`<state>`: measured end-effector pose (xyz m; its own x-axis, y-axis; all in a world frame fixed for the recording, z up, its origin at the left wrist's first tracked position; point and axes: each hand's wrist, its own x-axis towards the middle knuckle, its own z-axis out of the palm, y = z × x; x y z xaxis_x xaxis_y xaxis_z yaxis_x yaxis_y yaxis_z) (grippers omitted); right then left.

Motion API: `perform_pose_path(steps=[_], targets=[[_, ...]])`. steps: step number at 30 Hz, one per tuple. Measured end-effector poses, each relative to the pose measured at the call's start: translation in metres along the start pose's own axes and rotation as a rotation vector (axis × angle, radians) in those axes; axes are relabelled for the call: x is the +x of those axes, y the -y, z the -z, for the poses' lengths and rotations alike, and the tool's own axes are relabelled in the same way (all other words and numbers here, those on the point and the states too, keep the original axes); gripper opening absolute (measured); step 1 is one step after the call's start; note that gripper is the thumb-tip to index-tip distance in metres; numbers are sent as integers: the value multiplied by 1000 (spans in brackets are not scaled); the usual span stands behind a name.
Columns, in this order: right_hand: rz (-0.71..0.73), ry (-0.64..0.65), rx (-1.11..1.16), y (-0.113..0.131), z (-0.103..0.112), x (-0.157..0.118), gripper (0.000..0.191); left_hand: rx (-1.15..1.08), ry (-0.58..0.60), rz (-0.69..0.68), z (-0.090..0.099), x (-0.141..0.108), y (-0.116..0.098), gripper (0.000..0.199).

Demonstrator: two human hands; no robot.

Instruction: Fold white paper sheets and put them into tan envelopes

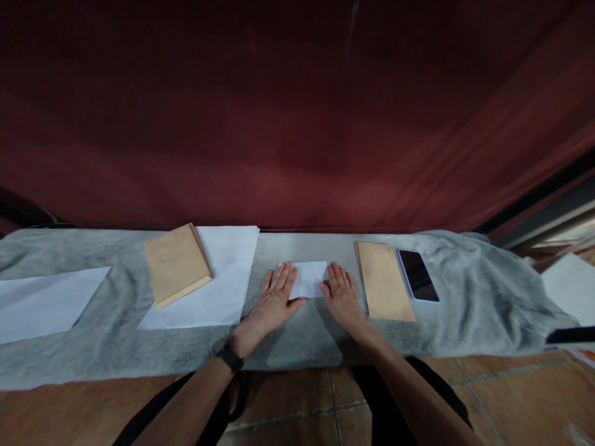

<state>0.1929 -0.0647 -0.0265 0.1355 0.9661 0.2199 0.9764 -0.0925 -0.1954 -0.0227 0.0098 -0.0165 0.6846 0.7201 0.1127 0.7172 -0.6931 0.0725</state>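
Small white paper (308,279), apparently folded, lies mid-table (302,344) between near and far edges, left hand (273,302) and right hand (343,298) flat at its ends, fingers outstretched, gripping nothing; larger sheets (229,266) leftward lie unfolded.

The small sheet (307,280) at the centre of the frame is coloured plain white. White is also shown by the stacked sheets (225,272) at left of centre and by the single sheet (44,300) at the left edge. The left envelope (176,263) is coloured tan and is marked in faint red; tan is repeated on the right envelope (385,282). The phone (418,276) is faced in black and edged in pale lilac. The cloth (465,291) is mottled in grey. The backdrop (297,136) is coloured dark red, shaded near-black at the top. The floor tiles (288,396) are coloured orange-brown and divided by greyish lines. The wristband (229,357) is finished in black.
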Motion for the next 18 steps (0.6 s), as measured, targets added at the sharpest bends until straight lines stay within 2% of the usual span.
perform_pose_path(steps=[4,12,15,18], targets=[[23,32,7,-6,5,0,55,-10,-3,-58,2,-4,5,66],[47,37,12,-5,6,-9,55,15,21,-58,1,-2,13,65],[33,24,35,-3,8,-8,55,8,13,-37,5,-3,8,63],[45,-1,74,4,10,-7,57,-23,-22,-59,9,-3,-7,61]])
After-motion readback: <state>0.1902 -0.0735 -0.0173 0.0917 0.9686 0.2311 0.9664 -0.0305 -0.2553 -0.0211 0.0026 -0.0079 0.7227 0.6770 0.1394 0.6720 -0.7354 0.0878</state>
